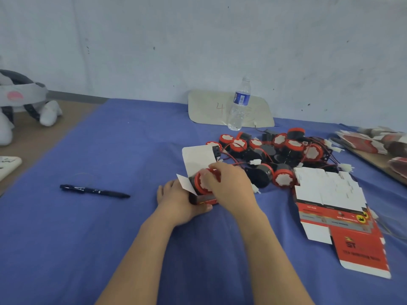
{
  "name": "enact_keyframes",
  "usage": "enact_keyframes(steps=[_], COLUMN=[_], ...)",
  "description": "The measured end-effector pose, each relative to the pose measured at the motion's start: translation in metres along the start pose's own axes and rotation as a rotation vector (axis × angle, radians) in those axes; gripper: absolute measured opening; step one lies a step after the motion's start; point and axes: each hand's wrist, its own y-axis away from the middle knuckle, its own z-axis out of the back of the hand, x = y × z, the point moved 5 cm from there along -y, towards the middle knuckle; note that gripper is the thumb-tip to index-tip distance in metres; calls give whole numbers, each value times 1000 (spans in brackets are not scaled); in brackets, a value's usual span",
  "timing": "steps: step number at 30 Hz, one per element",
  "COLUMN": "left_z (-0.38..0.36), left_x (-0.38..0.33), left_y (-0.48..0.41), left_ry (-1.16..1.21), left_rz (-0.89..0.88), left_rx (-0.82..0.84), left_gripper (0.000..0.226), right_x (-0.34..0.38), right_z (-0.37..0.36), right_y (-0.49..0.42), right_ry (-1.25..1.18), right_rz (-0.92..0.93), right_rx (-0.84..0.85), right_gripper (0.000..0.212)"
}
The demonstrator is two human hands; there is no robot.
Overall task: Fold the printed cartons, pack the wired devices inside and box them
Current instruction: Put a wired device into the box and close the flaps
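Left hand (178, 201) wraps the near end of the carton (198, 159) and braces it on the desk (110, 238). Right hand (229, 186) curls over a device (199, 183), fingers on its red rim, seating it in the carton's open mouth; the lid flap stands up beyond.

Device looks like rigid plastic, fairly light. The rim is the sure hold, not the thin wires, which could snag. Carton is thin card and likely crushes easily, so hold it by the edges.

Pile (286, 148) of devices lies just beyond the right hand, flat cartons (330, 190) to its right. Pen (94, 191) lies left of the left hand.
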Motion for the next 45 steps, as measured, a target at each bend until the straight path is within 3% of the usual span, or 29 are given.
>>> enact_keyframes(steps=[8,19,24,27,30,33,35,37,39,42,45], left_z=[2,4,12,14,16,15,15,13,12,10,9], left_x=[1,-5,-15,-19,-18,-24,-25,-23,-22,-22,-21], left_y=[2,7,16,19,21,22,23,21,19,17,14], left_ry=[32,46,313,528,766,587,509,528,526,530,525], left_rz=[-10,1,-49,-61,79,89,97,123,137,134,121], left_rx=[24,65,197,236,173,5,-60,-37,-10,19,53], left_gripper=[64,66,51,30,23,24,24,28,31,30,29], right_x=[2,3,5,2,0,1,-3,-18,-38,-56,-51], right_z=[3,-10,-15,-14,-14,-11,-4,13,27,26,27], right_y=[-6,-5,-7,-9,-7,-5,-3,-2,-1,-4,-3], right_ry=[222,324,374,366,373,363,306,163,-86,-629,-763], right_rz=[3,-88,-158,-193,-192,-133,-102,-144,-237,-314,-215], right_rx=[-31,-30,-59,-68,-77,-95,-140,-302,-419,-360,-399], right_gripper=[39,34,34,40,43,37,30,26,38,58,50])
